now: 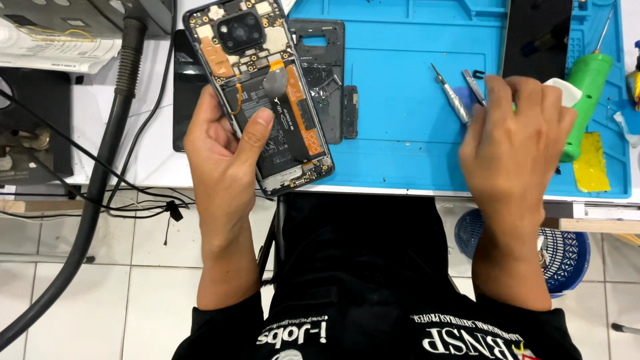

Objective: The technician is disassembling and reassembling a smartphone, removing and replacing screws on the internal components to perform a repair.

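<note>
Above the counter's (153,160) edge, an opened phone (267,93), back cover already off, is clamped in the left hand (223,153); tweezers (474,87) on the blue mat (400,100) are reached by the right hand (517,143), fingers curled, grip unclear.

Blue mat (400,100) on desk — black cover (319,47) at its left edge; grey hose (100,173), blue basket (567,257) below desk.

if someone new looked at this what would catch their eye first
The opened phone, back cover off and circuit boards and orange flex cables bare, held up at upper left in the left hand. Next, the bright blue work mat across the bench, where the right hand reaches among small tools.
</note>
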